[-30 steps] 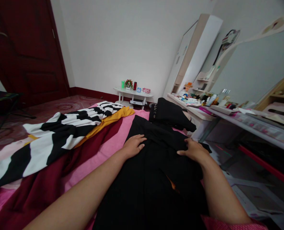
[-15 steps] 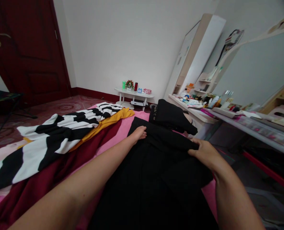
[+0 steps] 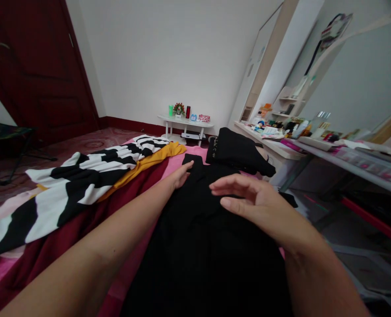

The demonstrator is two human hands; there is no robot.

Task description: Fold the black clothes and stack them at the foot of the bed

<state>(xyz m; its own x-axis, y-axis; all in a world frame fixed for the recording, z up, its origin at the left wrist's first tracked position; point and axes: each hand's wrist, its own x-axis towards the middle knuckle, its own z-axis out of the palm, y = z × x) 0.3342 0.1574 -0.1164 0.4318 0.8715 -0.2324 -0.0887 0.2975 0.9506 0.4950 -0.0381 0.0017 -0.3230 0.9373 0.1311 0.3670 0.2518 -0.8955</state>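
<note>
A black garment (image 3: 211,246), its kind not clear, lies spread out lengthwise in front of me. My left hand (image 3: 181,176) rests at the garment's upper left edge, thumb stretched forward and the other fingers loosely apart against the cloth. Over the garment's upper right part hovers my right hand (image 3: 244,193), open, its fingers and thumb apart with nothing between them. Just beyond the garment sits a folded black piece of clothing (image 3: 235,149) with small light lettering along its left side.
Left of the garment lie a black-and-white striped garment (image 3: 83,176), mustard cloth (image 3: 145,165) and dark red cloth (image 3: 93,229) on a pink cover (image 3: 197,152). A cluttered dressing table (image 3: 274,143) stands at the right. A low white table (image 3: 185,121) is by the far wall.
My right hand has let go of the garment's upper right edge and moved left above it. That top edge is now rumpled inward. My left hand has shifted slightly left.
</note>
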